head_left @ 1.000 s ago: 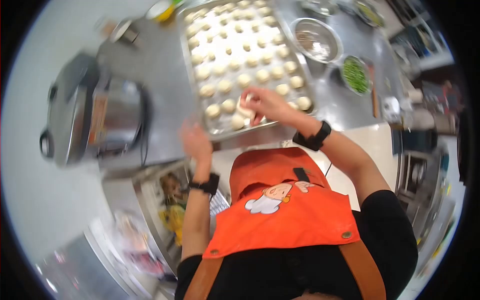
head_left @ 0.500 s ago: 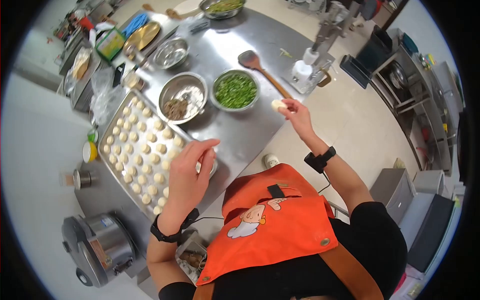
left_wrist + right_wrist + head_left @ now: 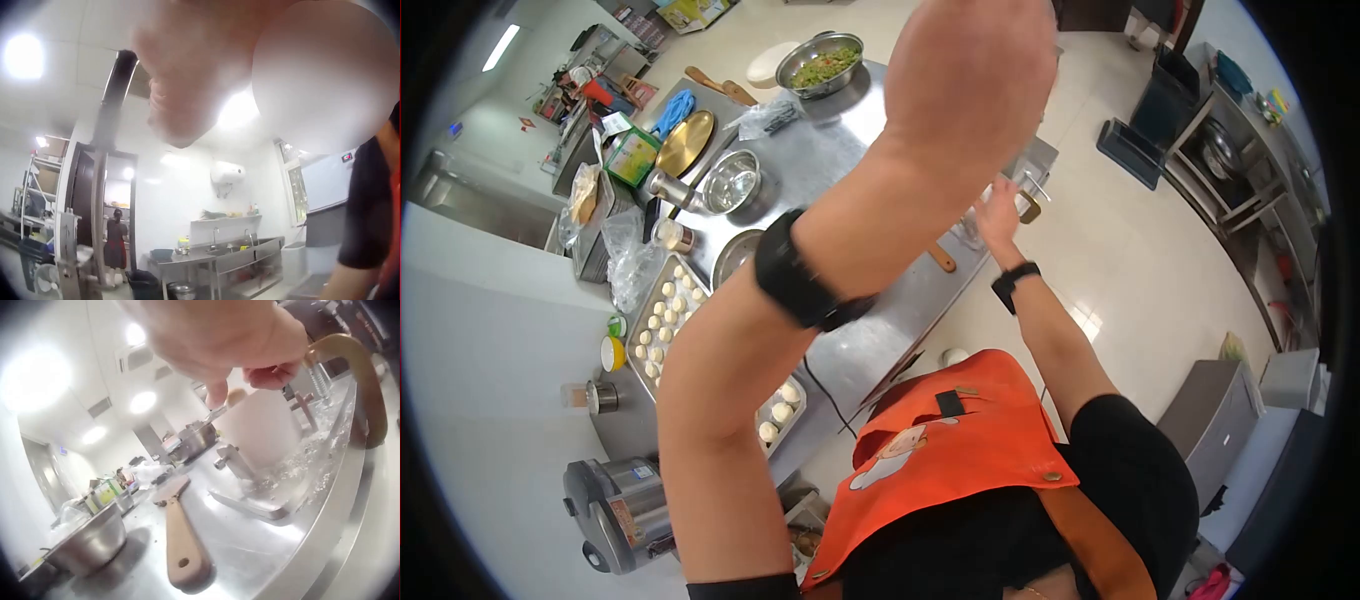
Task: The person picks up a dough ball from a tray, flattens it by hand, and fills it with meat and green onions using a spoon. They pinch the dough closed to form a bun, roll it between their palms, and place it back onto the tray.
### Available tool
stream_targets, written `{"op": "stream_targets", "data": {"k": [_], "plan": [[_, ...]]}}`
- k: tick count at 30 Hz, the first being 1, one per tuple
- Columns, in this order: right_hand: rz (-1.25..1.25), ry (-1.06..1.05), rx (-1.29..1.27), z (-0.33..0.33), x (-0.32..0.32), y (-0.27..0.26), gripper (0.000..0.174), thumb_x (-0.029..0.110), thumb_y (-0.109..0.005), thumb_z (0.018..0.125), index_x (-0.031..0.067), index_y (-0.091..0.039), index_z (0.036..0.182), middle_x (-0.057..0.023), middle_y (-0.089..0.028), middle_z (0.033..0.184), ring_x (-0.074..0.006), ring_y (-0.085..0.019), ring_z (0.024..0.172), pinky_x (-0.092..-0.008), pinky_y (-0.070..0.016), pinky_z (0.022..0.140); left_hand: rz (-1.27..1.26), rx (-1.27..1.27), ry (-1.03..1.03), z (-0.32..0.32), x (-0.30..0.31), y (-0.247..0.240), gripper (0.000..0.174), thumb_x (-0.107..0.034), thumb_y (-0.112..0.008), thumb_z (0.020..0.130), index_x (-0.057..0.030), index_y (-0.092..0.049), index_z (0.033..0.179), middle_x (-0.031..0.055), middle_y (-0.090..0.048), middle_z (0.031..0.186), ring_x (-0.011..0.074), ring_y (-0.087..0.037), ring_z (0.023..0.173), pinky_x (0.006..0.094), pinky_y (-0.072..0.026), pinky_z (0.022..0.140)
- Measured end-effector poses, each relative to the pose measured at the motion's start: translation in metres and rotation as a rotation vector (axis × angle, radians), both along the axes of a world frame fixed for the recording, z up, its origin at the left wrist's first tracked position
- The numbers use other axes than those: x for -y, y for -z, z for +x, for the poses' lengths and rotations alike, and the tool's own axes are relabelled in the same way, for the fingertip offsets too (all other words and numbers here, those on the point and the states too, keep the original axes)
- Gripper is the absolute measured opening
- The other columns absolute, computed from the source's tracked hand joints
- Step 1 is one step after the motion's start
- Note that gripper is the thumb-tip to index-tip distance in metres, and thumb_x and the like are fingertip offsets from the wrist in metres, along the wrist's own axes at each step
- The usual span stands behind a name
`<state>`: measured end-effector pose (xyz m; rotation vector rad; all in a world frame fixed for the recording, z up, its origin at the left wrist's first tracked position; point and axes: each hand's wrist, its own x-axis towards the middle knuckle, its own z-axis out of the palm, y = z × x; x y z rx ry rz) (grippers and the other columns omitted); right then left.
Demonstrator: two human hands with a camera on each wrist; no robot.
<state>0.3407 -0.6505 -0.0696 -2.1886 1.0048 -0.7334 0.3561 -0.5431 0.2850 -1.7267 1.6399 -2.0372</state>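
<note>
My left hand (image 3: 970, 80) is raised close to the head camera, its fingers blurred. The left wrist view shows that hand (image 3: 194, 81) beside an upright metal bar (image 3: 119, 81); whether it grips the bar cannot be told. My right hand (image 3: 998, 215) is at the far table corner, partly behind the left arm. In the right wrist view the right hand (image 3: 231, 344) pinches a small pale dough piece (image 3: 236, 397) above a white cylinder (image 3: 259, 431) on a metal base. The dough tray (image 3: 638, 318) is partly covered by my left arm.
A wooden-handled scraper (image 3: 184, 550) lies beside the base, and a brass-coloured clamp (image 3: 369, 387) grips the table edge. Steel bowls (image 3: 732, 182) stand on the table, one with green food (image 3: 822, 68). A large cooker (image 3: 622, 510) stands at lower left.
My left hand has risen from beside the tray to close in front of the head camera. My right hand has carried the dough piece from near the table edge to the white cylinder.
</note>
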Motion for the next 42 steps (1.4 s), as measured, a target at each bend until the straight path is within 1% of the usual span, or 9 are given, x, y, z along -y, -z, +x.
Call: {"op": "stream_targets", "data": {"k": [6,10,16,23,26,27,33,38,42], "plan": [[0.390,-0.408,0.009,-0.079,-0.002,0.033,0.024,0.023,-0.060,0.089,-0.0002,-0.062,0.091,-0.0108,-0.063,0.077,-0.0191,-0.062,0.068,-0.0300,-0.0499,0.062,0.444,-0.738,-0.509,-0.045,-0.085,0.044,0.025,-0.031,-0.064,0.080,-0.0076,-0.057,0.073,0.0068,-0.057,0.069,0.0219,-0.059,0.072,0.0338,-0.0496,0.068],[0.577,-0.538,-0.086,-0.118,-0.015,0.046,0.018,0.020,-0.058,0.089,0.0016,-0.061,0.087,-0.0035,-0.062,0.067,-0.0082,-0.058,0.056,-0.0222,-0.0446,0.048,0.441,-1.536,-0.302,-0.012,-0.125,0.184,0.027,-0.028,-0.064,0.082,-0.0050,-0.050,0.084,0.0123,-0.059,0.056,0.0329,-0.061,0.051,0.0435,-0.0472,0.046],[0.728,-0.484,-0.261,-0.129,-0.039,0.027,0.019,0.018,-0.058,0.089,-0.0006,-0.062,0.087,-0.0059,-0.062,0.065,-0.0108,-0.060,0.057,-0.0255,-0.0486,0.054,0.318,-1.745,-0.145,-0.008,-0.108,0.276,0.025,-0.020,-0.064,0.082,-0.0032,-0.052,0.095,0.0177,-0.060,0.061,0.0378,-0.061,0.057,0.0464,-0.0483,0.051],[0.630,-0.695,-0.109,-0.117,-0.047,0.033,0.018,0.018,-0.059,0.089,0.0006,-0.060,0.087,-0.0066,-0.062,0.067,-0.0138,-0.060,0.058,-0.0281,-0.0472,0.054,0.387,-1.885,-0.153,-0.003,-0.114,0.257,0.033,-0.028,-0.066,0.082,-0.0008,-0.056,0.099,0.0182,-0.061,0.064,0.0342,-0.060,0.053,0.0433,-0.0488,0.051],[0.524,-0.737,-0.135,-0.100,-0.032,0.000,0.021,0.022,-0.056,0.090,0.0008,-0.060,0.087,-0.0094,-0.063,0.069,-0.0198,-0.062,0.062,-0.0323,-0.0485,0.059,0.518,-2.503,-0.160,0.008,-0.133,0.102,0.031,-0.027,-0.065,0.085,0.0000,-0.060,0.100,0.0048,-0.059,0.067,0.0128,-0.058,0.050,0.0275,-0.0468,0.045],[0.466,-0.740,-0.160,-0.094,-0.026,-0.007,0.022,0.022,-0.056,0.089,0.0011,-0.061,0.087,-0.0103,-0.064,0.070,-0.0222,-0.063,0.064,-0.0338,-0.0488,0.061,0.524,-2.573,0.211,0.014,-0.146,0.057,0.042,-0.032,-0.053,0.093,-0.0003,-0.052,0.120,0.0107,-0.062,0.069,0.0200,-0.060,0.046,0.0335,-0.0508,0.047],[-0.218,-0.657,-0.148,-0.042,-0.045,-0.017,0.019,0.021,-0.056,0.085,0.0021,-0.059,0.084,-0.0142,-0.061,0.084,-0.0328,-0.061,0.079,-0.0414,-0.0489,0.067,-0.258,-2.568,1.306,0.020,-0.191,0.077,0.054,-0.035,-0.033,0.099,0.0066,-0.038,0.133,0.0171,-0.064,0.098,0.0220,-0.064,0.069,0.0346,-0.0545,0.070],[-0.470,-0.622,-0.224,-0.009,-0.089,0.032,0.020,0.019,-0.057,0.084,0.0018,-0.055,0.094,-0.0166,-0.056,0.087,-0.0330,-0.058,0.085,-0.0434,-0.0495,0.070,-0.696,-2.971,0.687,-0.023,-0.233,0.201,0.037,-0.023,-0.045,0.096,0.0013,-0.050,0.124,0.0036,-0.061,0.084,0.0144,-0.060,0.071,0.0315,-0.0507,0.075],[-0.456,-0.576,-0.335,0.015,-0.083,0.047,0.018,0.015,-0.055,0.083,0.0014,-0.053,0.093,-0.0179,-0.055,0.087,-0.0339,-0.058,0.086,-0.0437,-0.0490,0.069,-0.972,-2.940,0.864,-0.039,-0.265,0.223,0.035,-0.020,-0.043,0.097,0.0014,-0.050,0.123,0.0023,-0.058,0.082,0.0130,-0.057,0.071,0.0316,-0.0495,0.077]]}}
